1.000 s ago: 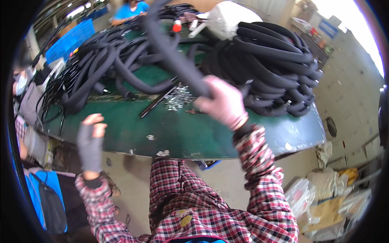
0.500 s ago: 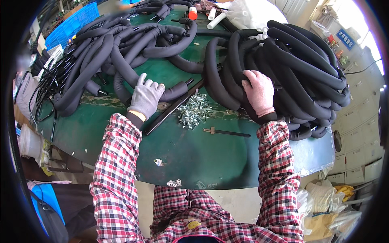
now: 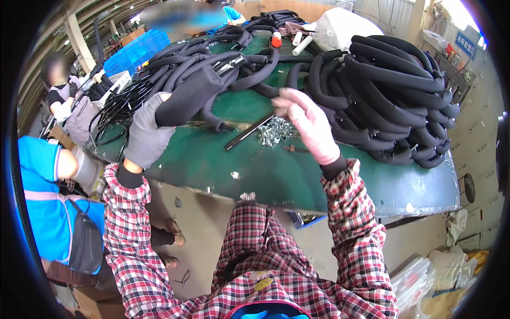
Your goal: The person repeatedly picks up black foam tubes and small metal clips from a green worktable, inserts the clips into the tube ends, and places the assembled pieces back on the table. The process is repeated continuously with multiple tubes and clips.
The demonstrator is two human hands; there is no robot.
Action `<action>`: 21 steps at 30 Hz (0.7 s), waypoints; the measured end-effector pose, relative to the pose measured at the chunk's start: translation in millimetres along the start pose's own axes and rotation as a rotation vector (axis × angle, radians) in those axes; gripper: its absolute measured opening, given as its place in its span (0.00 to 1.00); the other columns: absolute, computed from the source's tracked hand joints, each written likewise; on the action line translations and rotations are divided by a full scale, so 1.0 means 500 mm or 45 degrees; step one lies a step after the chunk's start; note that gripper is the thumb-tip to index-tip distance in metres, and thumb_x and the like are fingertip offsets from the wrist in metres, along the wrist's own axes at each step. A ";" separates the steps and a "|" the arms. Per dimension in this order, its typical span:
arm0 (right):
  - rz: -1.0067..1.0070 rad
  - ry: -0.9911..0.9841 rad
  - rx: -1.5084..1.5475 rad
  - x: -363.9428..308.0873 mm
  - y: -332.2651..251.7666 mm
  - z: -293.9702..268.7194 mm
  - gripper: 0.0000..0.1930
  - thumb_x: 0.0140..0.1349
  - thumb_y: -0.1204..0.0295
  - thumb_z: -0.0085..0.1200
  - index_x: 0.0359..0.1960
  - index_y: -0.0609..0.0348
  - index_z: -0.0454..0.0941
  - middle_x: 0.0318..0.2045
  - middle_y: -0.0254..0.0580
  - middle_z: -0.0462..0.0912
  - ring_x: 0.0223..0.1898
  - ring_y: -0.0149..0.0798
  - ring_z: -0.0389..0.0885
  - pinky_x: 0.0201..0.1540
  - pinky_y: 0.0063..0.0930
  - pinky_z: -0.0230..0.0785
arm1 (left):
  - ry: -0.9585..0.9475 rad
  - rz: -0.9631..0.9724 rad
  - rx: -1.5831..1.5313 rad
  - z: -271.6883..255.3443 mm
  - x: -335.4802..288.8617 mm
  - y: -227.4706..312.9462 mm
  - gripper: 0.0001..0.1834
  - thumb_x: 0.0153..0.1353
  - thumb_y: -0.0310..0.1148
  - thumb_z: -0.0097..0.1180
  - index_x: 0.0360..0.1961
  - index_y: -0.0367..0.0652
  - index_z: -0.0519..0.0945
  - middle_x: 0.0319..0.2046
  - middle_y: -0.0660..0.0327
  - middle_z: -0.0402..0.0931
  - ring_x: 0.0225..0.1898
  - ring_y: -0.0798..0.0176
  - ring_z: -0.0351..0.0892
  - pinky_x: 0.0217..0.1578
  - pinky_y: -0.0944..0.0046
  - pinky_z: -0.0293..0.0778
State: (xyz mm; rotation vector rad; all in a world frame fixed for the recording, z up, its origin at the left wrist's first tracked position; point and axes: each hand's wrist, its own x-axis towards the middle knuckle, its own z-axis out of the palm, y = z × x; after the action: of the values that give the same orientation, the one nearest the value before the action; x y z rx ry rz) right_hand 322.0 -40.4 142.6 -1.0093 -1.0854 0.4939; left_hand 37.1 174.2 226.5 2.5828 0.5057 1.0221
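My left hand (image 3: 146, 133), in a grey glove, is closed around a thick black foam-covered hose (image 3: 188, 98). The hose is lifted above the table, one end tilted toward the far side. In a pink glove, my right hand (image 3: 311, 127) hovers over the table with fingers stretched out and nothing in it. Beneath and beside it lies a heap of small silver metal clamps (image 3: 274, 131). A black rod (image 3: 247, 132) rests slantwise left of the clamps. Partly hidden by my right hand is a thin flat tool (image 3: 291, 149).
Coiled black foam hoses (image 3: 393, 90) are piled high on the right of the green table (image 3: 265, 178). More hoses (image 3: 164, 66) lie at the far left, near a blue crate (image 3: 135, 53). A white plastic bag (image 3: 345, 29) sits at the back. Co-workers are at the left and far side.
My left hand has lifted a foam-covered hose off the table and moved left with it. My right hand has left the right pile and moved leftward, fingers opened. The view has shifted.
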 end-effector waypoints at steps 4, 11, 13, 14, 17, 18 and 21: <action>-0.067 -0.270 0.382 -0.008 -0.116 0.124 0.35 0.77 0.45 0.39 0.69 0.67 0.65 0.55 0.46 0.82 0.46 0.30 0.79 0.50 0.26 0.73 | -0.032 0.477 0.283 -0.062 -0.119 0.126 0.28 0.40 0.14 0.58 0.48 0.40 0.78 0.44 0.50 0.80 0.51 0.41 0.78 0.54 0.51 0.74; -0.400 -0.605 -0.242 -0.199 -0.162 0.293 0.12 0.70 0.62 0.54 0.33 0.53 0.84 0.29 0.42 0.84 0.28 0.45 0.82 0.34 0.33 0.75 | -0.219 0.221 0.618 -0.147 -0.416 0.306 0.29 0.36 0.21 0.62 0.47 0.40 0.76 0.40 0.50 0.74 0.46 0.39 0.76 0.48 0.43 0.72; -0.314 -0.671 -0.169 -0.244 -0.119 0.343 0.15 0.70 0.59 0.53 0.32 0.53 0.85 0.26 0.43 0.83 0.28 0.49 0.83 0.34 0.35 0.75 | -0.267 0.108 0.702 -0.170 -0.480 0.340 0.30 0.36 0.24 0.63 0.48 0.41 0.76 0.37 0.52 0.73 0.44 0.42 0.75 0.45 0.44 0.72; -0.187 -0.719 -0.066 -0.264 -0.091 0.359 0.16 0.71 0.57 0.52 0.32 0.53 0.85 0.25 0.44 0.83 0.28 0.50 0.83 0.34 0.36 0.75 | -0.278 0.096 0.747 -0.166 -0.505 0.340 0.29 0.38 0.25 0.63 0.48 0.41 0.76 0.36 0.52 0.73 0.42 0.42 0.75 0.43 0.45 0.72; -0.106 -0.574 -0.170 -0.305 -0.014 0.394 0.19 0.71 0.55 0.52 0.27 0.51 0.86 0.20 0.44 0.81 0.25 0.48 0.83 0.32 0.35 0.74 | -0.364 -0.086 0.662 -0.125 -0.567 0.280 0.41 0.38 0.34 0.76 0.57 0.42 0.72 0.36 0.52 0.74 0.39 0.43 0.76 0.41 0.46 0.71; -0.045 -0.547 -0.190 -0.314 0.007 0.395 0.20 0.71 0.54 0.52 0.25 0.51 0.87 0.19 0.44 0.81 0.24 0.48 0.82 0.31 0.35 0.74 | -0.415 -0.181 0.584 -0.107 -0.581 0.262 0.44 0.37 0.32 0.76 0.60 0.42 0.71 0.37 0.52 0.74 0.39 0.43 0.76 0.41 0.47 0.71; 0.107 -0.510 -0.351 -0.330 0.093 0.378 0.22 0.70 0.50 0.53 0.25 0.51 0.86 0.17 0.44 0.79 0.22 0.52 0.80 0.28 0.36 0.73 | -0.480 -0.303 0.303 -0.006 -0.583 0.203 0.44 0.45 0.28 0.72 0.66 0.43 0.66 0.44 0.48 0.79 0.44 0.39 0.79 0.44 0.46 0.74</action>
State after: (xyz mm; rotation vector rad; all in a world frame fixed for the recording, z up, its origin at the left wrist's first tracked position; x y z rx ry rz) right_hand 88.9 -62.3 41.8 -1.2325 -1.5017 0.6442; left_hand -142.8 -41.7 98.7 2.7406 0.8461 0.4036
